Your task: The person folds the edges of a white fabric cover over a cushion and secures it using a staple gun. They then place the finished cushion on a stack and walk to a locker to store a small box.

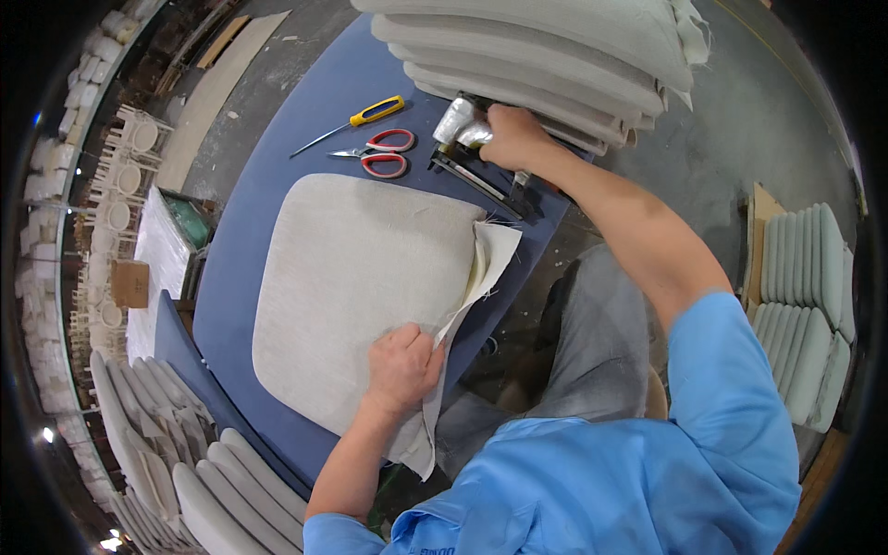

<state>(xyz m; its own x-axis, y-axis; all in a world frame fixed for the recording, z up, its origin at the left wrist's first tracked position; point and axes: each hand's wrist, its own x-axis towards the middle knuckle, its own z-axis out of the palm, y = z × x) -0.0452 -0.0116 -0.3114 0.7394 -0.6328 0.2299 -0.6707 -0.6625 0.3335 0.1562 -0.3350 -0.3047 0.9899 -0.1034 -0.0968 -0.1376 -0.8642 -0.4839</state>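
Grey-beige fabric (504,248) covers 1 rounded seat cushion (361,268), which lies on a blue tabletop (242,231); along the cushion's 2-to-5 o'clock side the fabric hangs loose, its edge frayed, and pale padding (478,265) shows under it at 3 o'clock. At 5 o'clock, the left hand (402,365) is curled into a loose fist over the border and seems clamped on the fabric edge, though its fingertips are hidden. Past the cushion's 1 o'clock corner, the right hand (516,139) is wrapped around a silver staple gun (454,120); I cannot tell whether the tool's weight rests on the table. Red-handled scissors (367,153) lie at 12 o'clock, with a yellow-handled screwdriver (375,110) just beyond them, and 1 stack of cushions (546,57) rises farther out at 1 o'clock.

By my reading, the step in hand is managing the open edge while taking up or setting down the tool. Fastening next would call for the fabric drawn taut and folded under, with the staple gun's nose brought squarely to it, clear of the fingers.
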